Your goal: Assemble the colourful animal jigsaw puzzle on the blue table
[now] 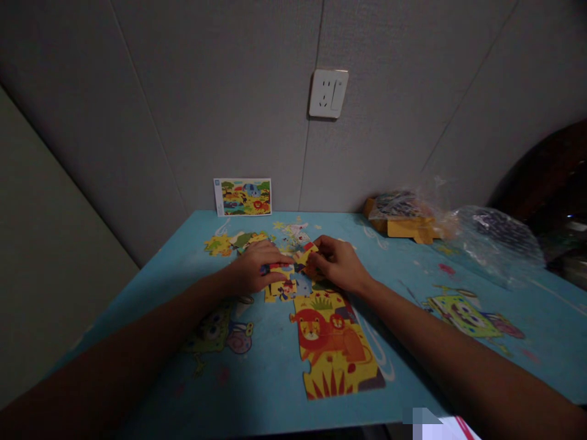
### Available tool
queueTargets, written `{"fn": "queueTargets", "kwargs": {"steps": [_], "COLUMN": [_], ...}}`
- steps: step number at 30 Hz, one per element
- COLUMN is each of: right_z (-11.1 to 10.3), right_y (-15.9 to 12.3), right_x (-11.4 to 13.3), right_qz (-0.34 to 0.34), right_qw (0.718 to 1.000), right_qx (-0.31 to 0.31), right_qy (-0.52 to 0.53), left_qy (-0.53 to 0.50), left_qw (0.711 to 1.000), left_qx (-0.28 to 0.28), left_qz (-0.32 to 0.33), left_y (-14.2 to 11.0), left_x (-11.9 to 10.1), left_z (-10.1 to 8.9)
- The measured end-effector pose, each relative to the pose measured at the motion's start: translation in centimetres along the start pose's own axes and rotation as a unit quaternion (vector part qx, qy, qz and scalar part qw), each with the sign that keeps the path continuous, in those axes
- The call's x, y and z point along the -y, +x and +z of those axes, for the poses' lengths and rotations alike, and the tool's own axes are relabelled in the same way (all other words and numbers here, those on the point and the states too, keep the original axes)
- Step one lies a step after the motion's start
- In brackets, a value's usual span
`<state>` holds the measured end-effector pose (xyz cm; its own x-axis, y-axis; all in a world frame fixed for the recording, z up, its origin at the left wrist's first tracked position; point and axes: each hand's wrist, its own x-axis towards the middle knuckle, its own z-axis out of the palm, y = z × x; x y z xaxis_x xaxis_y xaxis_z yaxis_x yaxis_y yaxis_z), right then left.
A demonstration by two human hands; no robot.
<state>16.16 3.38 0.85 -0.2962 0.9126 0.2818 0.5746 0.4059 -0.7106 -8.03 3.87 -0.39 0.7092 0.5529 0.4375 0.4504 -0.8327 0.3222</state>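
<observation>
A partly joined animal jigsaw (pixel 332 342) with a lion lies on the blue cartoon-printed table (pixel 137 342). My left hand (pixel 254 266) rests palm down on the puzzle's upper part, fingers pressing a piece (pixel 280 267). My right hand (pixel 337 263) is beside it, fingers curled and pinching a small yellow and red puzzle piece (pixel 308 250) at the puzzle's top edge. Loose pieces (pixel 233 242) lie just beyond the left hand, near the wall.
A reference picture card (pixel 243 197) leans against the grey wall, under a white wall socket (pixel 328 93). At the back right sits a yellow puzzle box (pixel 403 221) in clear plastic and a crumpled plastic bag (pixel 498 241). A dark rounded object (pixel 550 183) stands far right.
</observation>
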Motion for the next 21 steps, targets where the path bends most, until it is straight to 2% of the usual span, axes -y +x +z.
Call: {"fn": "queueTargets", "kwargs": {"steps": [3, 10, 21], "right_z": [-0.1, -0.2, -0.2], "right_y": [0.0, 0.1, 0.0], "right_x": [0.0, -0.2, 0.3], "right_qz": [0.0, -0.008, -0.021], "right_qw": [1.0, 0.999, 0.998], "right_qx": [-0.001, 0.012, 0.008], "right_qy": [-0.007, -0.043, -0.065], "left_qy": [-0.001, -0.013, -0.044], "left_qw": [1.0, 0.996, 0.994], "left_qx": [0.009, 0.067, 0.09], "left_qz": [0.007, 0.054, 0.042], "left_y": [-0.1, -0.3, -0.2], "left_x": [-0.3, -0.8, -1.4], "left_z": [-0.2, -0.5, -1.1]}}
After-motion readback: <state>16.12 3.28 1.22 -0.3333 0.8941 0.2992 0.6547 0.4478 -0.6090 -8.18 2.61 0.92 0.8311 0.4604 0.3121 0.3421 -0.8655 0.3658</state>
